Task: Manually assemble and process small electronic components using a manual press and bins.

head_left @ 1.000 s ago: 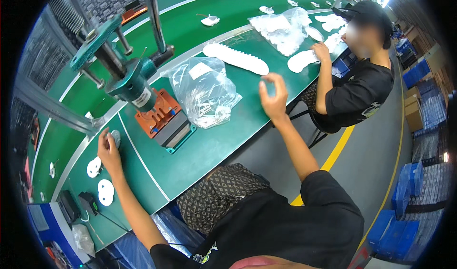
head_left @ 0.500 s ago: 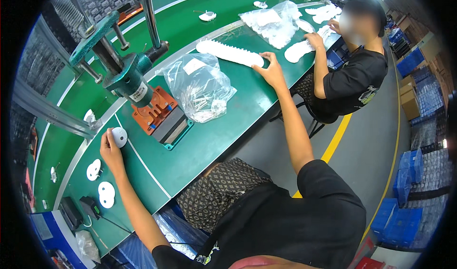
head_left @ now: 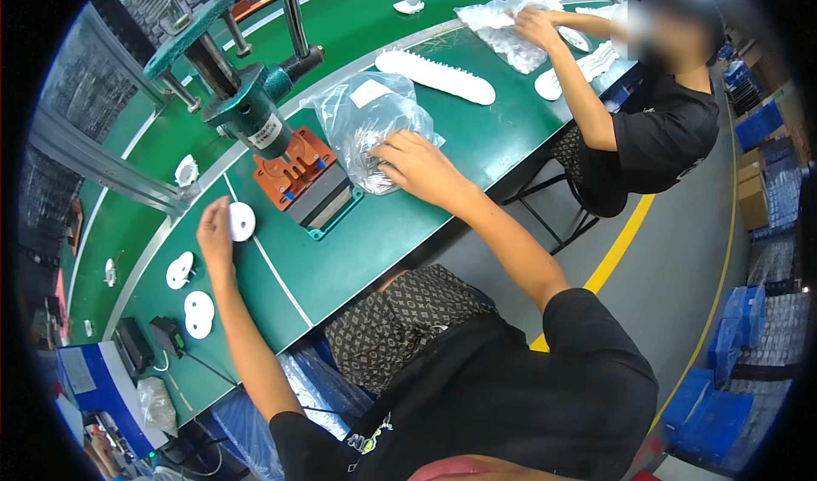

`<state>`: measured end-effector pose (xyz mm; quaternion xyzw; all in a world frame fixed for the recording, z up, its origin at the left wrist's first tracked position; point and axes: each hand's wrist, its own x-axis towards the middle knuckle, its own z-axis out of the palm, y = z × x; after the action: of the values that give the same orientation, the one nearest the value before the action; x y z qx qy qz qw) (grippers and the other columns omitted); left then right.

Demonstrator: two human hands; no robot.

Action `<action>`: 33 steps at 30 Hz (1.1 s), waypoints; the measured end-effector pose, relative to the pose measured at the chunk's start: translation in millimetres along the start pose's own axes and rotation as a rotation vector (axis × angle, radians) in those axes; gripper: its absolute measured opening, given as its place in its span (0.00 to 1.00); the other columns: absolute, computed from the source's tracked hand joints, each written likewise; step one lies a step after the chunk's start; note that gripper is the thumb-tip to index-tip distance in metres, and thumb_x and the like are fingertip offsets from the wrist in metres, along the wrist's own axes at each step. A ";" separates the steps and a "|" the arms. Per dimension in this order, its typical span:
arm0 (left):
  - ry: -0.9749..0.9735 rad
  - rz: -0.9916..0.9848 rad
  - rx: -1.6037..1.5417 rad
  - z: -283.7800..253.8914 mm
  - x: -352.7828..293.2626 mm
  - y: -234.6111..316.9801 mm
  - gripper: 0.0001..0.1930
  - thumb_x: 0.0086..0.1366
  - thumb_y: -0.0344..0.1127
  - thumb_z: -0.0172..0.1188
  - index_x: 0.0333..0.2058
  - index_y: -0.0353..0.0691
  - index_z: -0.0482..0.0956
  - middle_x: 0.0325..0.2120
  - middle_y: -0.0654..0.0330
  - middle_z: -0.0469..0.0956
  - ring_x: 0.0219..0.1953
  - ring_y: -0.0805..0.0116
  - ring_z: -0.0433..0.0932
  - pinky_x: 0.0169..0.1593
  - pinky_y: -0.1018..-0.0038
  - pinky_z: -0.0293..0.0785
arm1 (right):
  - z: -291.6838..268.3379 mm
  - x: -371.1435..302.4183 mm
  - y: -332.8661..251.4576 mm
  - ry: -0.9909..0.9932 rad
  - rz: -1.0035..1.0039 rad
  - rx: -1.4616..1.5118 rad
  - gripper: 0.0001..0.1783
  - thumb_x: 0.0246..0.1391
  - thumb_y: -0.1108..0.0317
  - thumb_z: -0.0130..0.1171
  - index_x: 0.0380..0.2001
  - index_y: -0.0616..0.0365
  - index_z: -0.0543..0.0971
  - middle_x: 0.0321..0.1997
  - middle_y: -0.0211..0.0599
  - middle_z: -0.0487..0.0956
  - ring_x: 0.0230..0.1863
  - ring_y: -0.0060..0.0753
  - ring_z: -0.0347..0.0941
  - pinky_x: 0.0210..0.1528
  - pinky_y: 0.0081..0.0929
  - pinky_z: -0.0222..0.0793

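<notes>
My left hand (head_left: 216,236) is closed on the edge of a round white plastic disc (head_left: 244,223) with small dark holes, held at the left of the green press. My right hand (head_left: 423,171) reaches over a clear plastic bag (head_left: 347,111) of thin metal pins (head_left: 368,159). Its fingers are bent and apart at the pins; whether a pin touches them is too small to tell. Beyond that hand lies a long row of stacked white discs (head_left: 438,77). More white disc pieces (head_left: 198,314) rest on the green table near my left forearm.
A green hand press (head_left: 255,115) with an orange fixture (head_left: 294,168) stands between my hands. Behind the table runs a green conveyor (head_left: 349,21) carrying white parts. A co-worker (head_left: 664,115) sits at the right, handling a plastic bag (head_left: 511,42). Black adapters (head_left: 132,345) lie at the left.
My right hand has left the row of white discs and come back to the bag of pins. My left hand keeps the disc. The co-worker's hands have moved to the far plastic bag.
</notes>
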<state>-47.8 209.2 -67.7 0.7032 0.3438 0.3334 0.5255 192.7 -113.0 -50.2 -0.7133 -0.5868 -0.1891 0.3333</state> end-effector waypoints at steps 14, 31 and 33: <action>-0.169 0.248 0.436 47.4 -135.1 51.2 0.25 0.55 0.36 0.71 0.52 0.36 0.77 0.55 0.51 0.74 0.59 0.52 0.71 0.63 0.62 0.64 | 8.1 8.2 15.9 -0.169 -0.049 0.035 0.10 0.53 0.64 0.62 0.36 0.58 0.79 0.39 0.42 0.78 0.46 0.47 0.75 0.49 0.42 0.71; -0.252 0.346 0.394 79.7 -183.8 60.1 0.27 0.49 0.34 0.74 0.50 0.39 0.79 0.52 0.55 0.77 0.55 0.53 0.72 0.61 0.62 0.64 | 45.5 32.6 7.5 -0.282 0.588 0.040 0.14 0.49 0.74 0.59 0.42 0.57 0.80 0.43 0.49 0.80 0.47 0.59 0.75 0.51 0.48 0.72; -0.218 0.361 0.372 80.5 -186.2 58.6 0.27 0.48 0.34 0.75 0.49 0.39 0.79 0.52 0.55 0.77 0.55 0.53 0.73 0.61 0.62 0.64 | 38.2 21.6 2.7 0.166 0.218 0.034 0.07 0.53 0.73 0.57 0.33 0.65 0.82 0.35 0.51 0.81 0.39 0.51 0.79 0.46 0.39 0.74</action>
<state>-73.9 0.5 -49.2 0.8691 0.2096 0.2750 0.3536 195.9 -71.2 -63.6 -0.7491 -0.4791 -0.2002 0.4114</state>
